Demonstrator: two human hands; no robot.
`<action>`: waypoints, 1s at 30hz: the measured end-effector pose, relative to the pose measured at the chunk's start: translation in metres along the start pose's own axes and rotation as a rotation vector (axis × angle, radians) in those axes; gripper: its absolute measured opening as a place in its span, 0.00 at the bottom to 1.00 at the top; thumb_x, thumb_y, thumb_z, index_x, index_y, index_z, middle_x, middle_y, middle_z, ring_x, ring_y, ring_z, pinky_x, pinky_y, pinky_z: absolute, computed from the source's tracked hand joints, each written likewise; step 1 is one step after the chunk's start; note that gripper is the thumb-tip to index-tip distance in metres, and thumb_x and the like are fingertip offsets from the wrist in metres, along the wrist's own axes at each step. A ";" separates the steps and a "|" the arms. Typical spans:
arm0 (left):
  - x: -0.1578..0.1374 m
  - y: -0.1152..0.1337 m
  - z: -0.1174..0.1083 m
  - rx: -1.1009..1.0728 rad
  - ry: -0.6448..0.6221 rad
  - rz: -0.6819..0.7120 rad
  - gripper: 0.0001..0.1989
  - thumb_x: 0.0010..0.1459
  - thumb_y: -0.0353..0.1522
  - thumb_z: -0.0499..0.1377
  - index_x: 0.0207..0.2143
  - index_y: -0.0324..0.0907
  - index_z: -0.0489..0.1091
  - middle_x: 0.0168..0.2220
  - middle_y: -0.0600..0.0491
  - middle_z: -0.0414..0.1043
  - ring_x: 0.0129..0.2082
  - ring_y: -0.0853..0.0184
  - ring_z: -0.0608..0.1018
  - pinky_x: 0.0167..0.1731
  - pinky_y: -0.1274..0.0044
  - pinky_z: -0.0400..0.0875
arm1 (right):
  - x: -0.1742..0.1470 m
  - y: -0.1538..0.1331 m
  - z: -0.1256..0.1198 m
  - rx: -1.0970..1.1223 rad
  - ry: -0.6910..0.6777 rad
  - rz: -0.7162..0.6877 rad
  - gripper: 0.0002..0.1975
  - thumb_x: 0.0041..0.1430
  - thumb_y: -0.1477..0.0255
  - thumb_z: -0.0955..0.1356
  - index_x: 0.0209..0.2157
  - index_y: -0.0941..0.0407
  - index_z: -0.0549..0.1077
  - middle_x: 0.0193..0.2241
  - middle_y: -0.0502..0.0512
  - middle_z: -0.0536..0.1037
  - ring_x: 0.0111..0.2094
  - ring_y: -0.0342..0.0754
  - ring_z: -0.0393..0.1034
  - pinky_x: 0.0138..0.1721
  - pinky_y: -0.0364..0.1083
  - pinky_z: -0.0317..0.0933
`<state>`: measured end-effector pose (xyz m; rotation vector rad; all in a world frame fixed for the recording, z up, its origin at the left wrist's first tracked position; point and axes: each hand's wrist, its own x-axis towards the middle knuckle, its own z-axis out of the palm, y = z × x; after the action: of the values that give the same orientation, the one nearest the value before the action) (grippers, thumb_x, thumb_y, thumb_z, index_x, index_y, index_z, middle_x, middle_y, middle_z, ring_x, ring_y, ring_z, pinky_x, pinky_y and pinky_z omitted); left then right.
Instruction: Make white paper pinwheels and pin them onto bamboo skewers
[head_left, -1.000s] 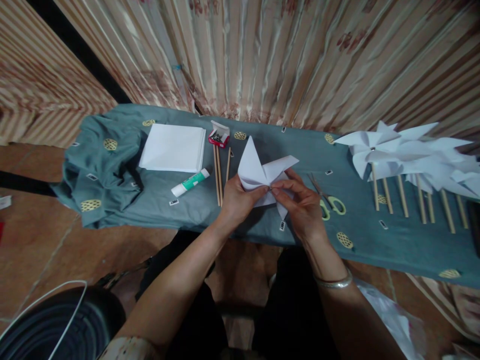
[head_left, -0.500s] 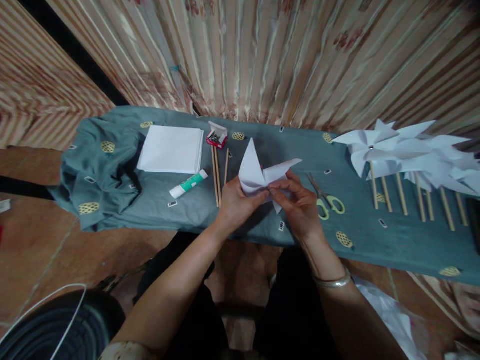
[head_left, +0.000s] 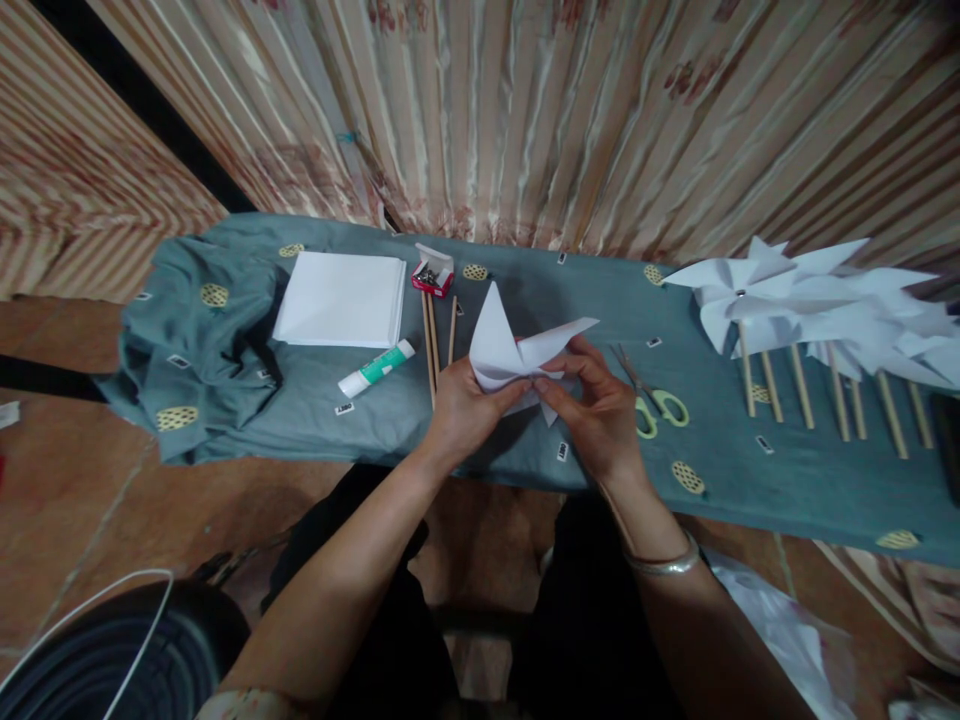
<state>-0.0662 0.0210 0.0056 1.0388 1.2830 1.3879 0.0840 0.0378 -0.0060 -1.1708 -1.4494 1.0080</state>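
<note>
Between my hands is a white paper pinwheel (head_left: pixel 498 345), its pointed blades standing up and out to the right, with no stick visible on it. My left hand (head_left: pixel 466 408) grips its left and lower side, thumb pressed near the centre. On the right, my right hand (head_left: pixel 600 405) pinches the paper near the middle with thumb and fingers. Green-handled scissors (head_left: pixel 660 400) lie just beyond my right hand. Several wooden sticks (head_left: pixel 430 345) lie left of the pinwheel, below a small red-and-white box (head_left: pixel 433 270) of metal pins.
A stack of white paper (head_left: pixel 341 298) and a glue stick (head_left: pixel 377 368) lie to the left on the teal cloth (head_left: pixel 315 420). Several pinwheels on sticks (head_left: pixel 750 290) overlap at the right. A pleated curtain (head_left: pixel 525 120) hangs behind the table.
The pinwheel and my left hand have shifted slightly left, and the upright blade leans a little more to the left. Both hands keep their grip.
</note>
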 end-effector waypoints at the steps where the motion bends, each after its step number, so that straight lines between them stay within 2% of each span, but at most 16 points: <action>1: 0.000 0.000 0.000 0.000 0.004 -0.004 0.15 0.43 0.32 0.69 0.36 0.38 0.79 0.41 0.48 0.81 0.42 0.58 0.81 0.46 0.70 0.75 | 0.000 -0.001 0.000 -0.016 0.012 -0.010 0.08 0.50 0.66 0.74 0.34 0.50 0.77 0.56 0.53 0.71 0.60 0.55 0.63 0.61 0.57 0.57; 5: 0.000 -0.001 0.000 0.004 -0.008 0.001 0.12 0.45 0.32 0.69 0.34 0.37 0.79 0.42 0.47 0.81 0.42 0.59 0.81 0.46 0.71 0.74 | -0.002 -0.007 0.001 -0.114 0.083 -0.069 0.10 0.50 0.68 0.74 0.36 0.51 0.75 0.59 0.56 0.68 0.60 0.56 0.64 0.61 0.58 0.56; 8: 0.001 -0.001 0.001 0.003 -0.002 -0.010 0.12 0.45 0.32 0.69 0.35 0.37 0.79 0.41 0.48 0.81 0.42 0.59 0.81 0.45 0.70 0.75 | -0.002 -0.011 0.001 -0.198 0.146 -0.107 0.11 0.49 0.67 0.75 0.34 0.53 0.75 0.59 0.58 0.67 0.58 0.57 0.65 0.61 0.58 0.56; 13: 0.002 -0.002 0.002 0.014 0.051 -0.027 0.13 0.42 0.32 0.70 0.34 0.39 0.79 0.36 0.49 0.82 0.38 0.58 0.82 0.41 0.70 0.76 | -0.001 -0.011 -0.001 -0.251 0.178 -0.102 0.15 0.46 0.62 0.77 0.33 0.54 0.74 0.58 0.60 0.68 0.55 0.58 0.67 0.60 0.59 0.57; 17: 0.002 0.000 0.003 0.016 0.050 -0.010 0.12 0.43 0.31 0.69 0.33 0.39 0.79 0.36 0.49 0.82 0.38 0.59 0.82 0.41 0.71 0.76 | 0.001 -0.003 -0.003 -0.216 0.176 -0.061 0.25 0.44 0.61 0.77 0.43 0.54 0.73 0.54 0.61 0.72 0.54 0.58 0.68 0.57 0.59 0.60; 20: 0.001 0.002 0.003 0.013 0.026 0.004 0.12 0.44 0.31 0.69 0.34 0.38 0.79 0.38 0.49 0.82 0.40 0.59 0.82 0.43 0.71 0.76 | 0.004 0.002 -0.006 -0.099 0.092 -0.023 0.32 0.44 0.64 0.78 0.51 0.54 0.70 0.49 0.59 0.77 0.51 0.55 0.71 0.55 0.56 0.63; 22: 0.000 0.001 0.003 0.023 0.015 0.010 0.12 0.45 0.31 0.69 0.35 0.38 0.79 0.40 0.48 0.82 0.41 0.59 0.82 0.44 0.71 0.75 | 0.006 0.003 -0.008 -0.029 0.016 0.010 0.30 0.45 0.64 0.77 0.51 0.54 0.71 0.46 0.57 0.79 0.47 0.54 0.74 0.51 0.54 0.66; 25: -0.002 -0.002 0.002 0.042 0.003 0.022 0.14 0.47 0.32 0.68 0.38 0.38 0.79 0.42 0.48 0.81 0.42 0.59 0.82 0.45 0.71 0.75 | 0.007 0.001 -0.009 0.003 -0.072 0.079 0.21 0.46 0.63 0.76 0.43 0.53 0.76 0.38 0.52 0.81 0.39 0.52 0.76 0.43 0.51 0.69; 30: -0.003 -0.006 0.001 0.072 0.013 0.010 0.12 0.46 0.33 0.68 0.34 0.37 0.80 0.36 0.47 0.82 0.37 0.57 0.83 0.37 0.71 0.77 | 0.006 -0.005 -0.007 0.049 -0.064 0.181 0.12 0.44 0.64 0.76 0.32 0.54 0.80 0.27 0.49 0.82 0.28 0.48 0.73 0.31 0.47 0.67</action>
<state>-0.0643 0.0181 -0.0001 1.0872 1.3479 1.3667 0.0892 0.0431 0.0012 -1.2607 -1.3785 1.2085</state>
